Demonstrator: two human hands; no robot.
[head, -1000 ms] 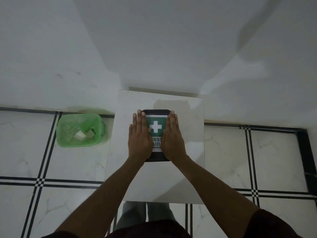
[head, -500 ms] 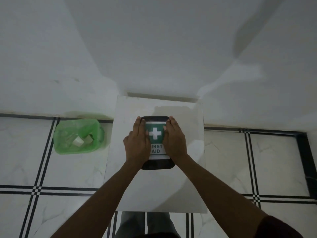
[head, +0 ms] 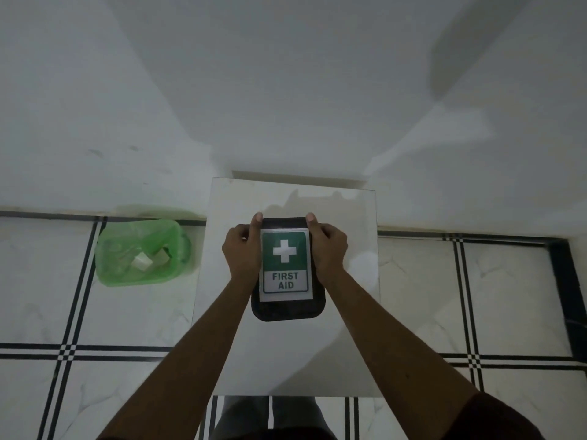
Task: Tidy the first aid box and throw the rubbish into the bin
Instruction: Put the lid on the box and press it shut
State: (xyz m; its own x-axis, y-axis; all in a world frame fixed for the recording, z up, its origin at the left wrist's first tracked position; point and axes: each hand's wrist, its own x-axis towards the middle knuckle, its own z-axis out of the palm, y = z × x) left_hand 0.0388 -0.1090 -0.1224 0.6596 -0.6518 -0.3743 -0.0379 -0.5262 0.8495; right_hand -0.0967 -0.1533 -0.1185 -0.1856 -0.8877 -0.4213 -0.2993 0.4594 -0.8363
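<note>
Closed first aid box [head: 287, 268] on the surface [head: 349, 350], clasped at both sides: left hand [head: 242, 252] and right hand [head: 327, 249], grip closed around it.

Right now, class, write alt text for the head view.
Two bare hands, left and right, grip the sides of a closed black first aid box on a white table. A green bin holding white scraps stands on the tiled floor, left.

Home interior, tiled floor [head: 419, 300], plain wall [head: 286, 90]
</note>
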